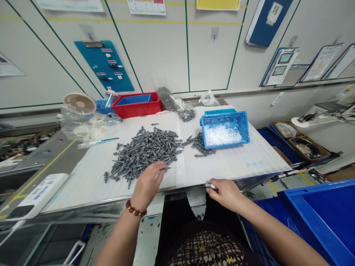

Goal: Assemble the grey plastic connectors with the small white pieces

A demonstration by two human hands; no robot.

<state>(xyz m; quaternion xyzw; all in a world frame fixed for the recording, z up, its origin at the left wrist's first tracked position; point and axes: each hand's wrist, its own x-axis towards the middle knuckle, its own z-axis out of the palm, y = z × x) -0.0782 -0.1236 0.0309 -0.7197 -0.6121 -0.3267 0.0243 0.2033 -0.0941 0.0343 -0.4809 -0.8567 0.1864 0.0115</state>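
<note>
My left hand (148,183), with a beaded bracelet at the wrist, is over the front edge of a big pile of small grey plastic parts (145,151). Its fingers pinch one slim grey plastic part (165,168). Near the table's front edge my right hand (226,193) is closed around a short pen-like tool (211,186) with a silvery body; the fingers hide the rest of it. Farther back, a smaller heap of grey parts (200,145) lies against a tilted blue bin (246,127) that holds many tiny white rings (222,135).
A red bin (138,109) with a blue tray inside stands at the back, beside plastic bags of parts (177,105). Left are a small fan (80,103), a light-blue pen (104,140) and a white device (40,195). Large blue crates (307,207) stand at lower right.
</note>
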